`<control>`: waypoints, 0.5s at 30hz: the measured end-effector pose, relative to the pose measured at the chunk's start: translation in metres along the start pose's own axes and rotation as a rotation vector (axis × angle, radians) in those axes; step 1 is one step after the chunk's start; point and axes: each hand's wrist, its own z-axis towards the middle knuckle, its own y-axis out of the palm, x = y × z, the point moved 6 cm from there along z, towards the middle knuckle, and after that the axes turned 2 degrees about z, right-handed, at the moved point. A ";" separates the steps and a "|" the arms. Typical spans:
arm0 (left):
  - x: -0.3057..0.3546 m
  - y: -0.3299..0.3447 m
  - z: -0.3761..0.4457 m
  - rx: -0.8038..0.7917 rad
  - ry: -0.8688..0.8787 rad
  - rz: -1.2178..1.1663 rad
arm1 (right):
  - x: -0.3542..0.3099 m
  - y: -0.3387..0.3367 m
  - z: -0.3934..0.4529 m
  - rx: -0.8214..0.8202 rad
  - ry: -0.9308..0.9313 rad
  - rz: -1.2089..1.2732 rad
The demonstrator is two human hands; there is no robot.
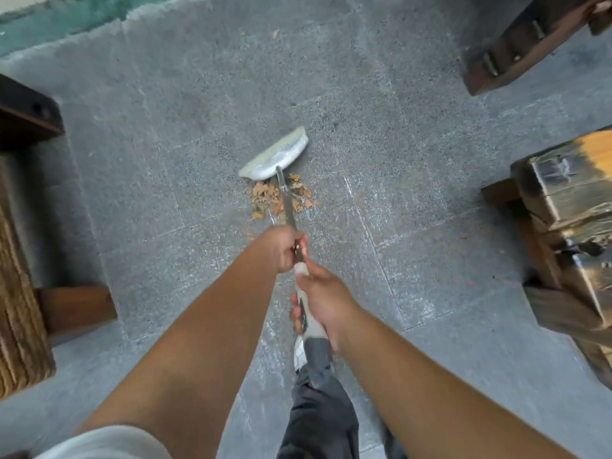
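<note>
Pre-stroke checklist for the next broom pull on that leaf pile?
1. Left hand grips the broom handle: ok.
2. Right hand grips the handle nearer the body: ok.
3. Broom head sits beyond the leaf pile, placed for a pull: ok.
4. Bristles touching the floor: cannot tell.
5. Left bench and right bench stand apart from the stroke path: ok.
6. All debris gathered: not ok, a stray scrap lies far beyond the head.

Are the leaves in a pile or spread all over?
In a pile: the leaves sit bunched together on the floor beside the broom.
</note>
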 end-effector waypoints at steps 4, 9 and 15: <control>-0.037 0.005 -0.033 0.012 0.028 -0.064 | 0.025 -0.008 -0.044 0.012 0.005 0.070; -0.018 0.024 -0.096 0.000 0.160 -0.176 | -0.003 -0.003 -0.103 -0.023 -0.034 0.134; 0.026 0.083 -0.180 -0.024 0.339 -0.118 | -0.077 -0.018 -0.180 -0.098 -0.132 0.090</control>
